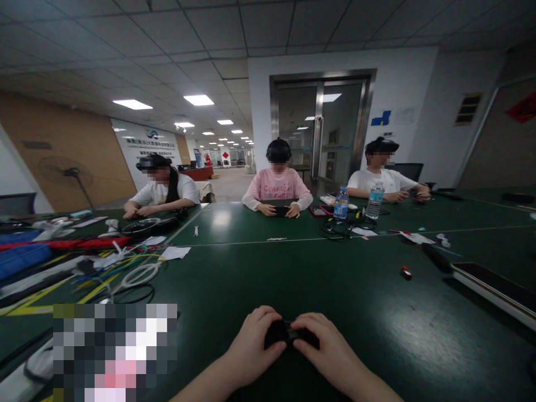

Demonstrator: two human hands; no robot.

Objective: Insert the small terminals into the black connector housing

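A small black object (288, 330) lies between my two hands, low over the near part of the dark green table (226, 279). My left hand (256, 340) holds its left side, with the thumb below and the fingers curled over the top. On the right side, my right hand (320, 340) grips it in the same manner. Both thumbs point inward and nearly meet. The fingers cover much of the object, so its exact shape is hard to make out.
Cables (140, 274), a blue tray (23, 259) and papers (175, 253) crowd the left. Three people sit across the table, near two bottles (340, 205). At right are a small red object (406, 272) and a long white-edged device (494, 290).
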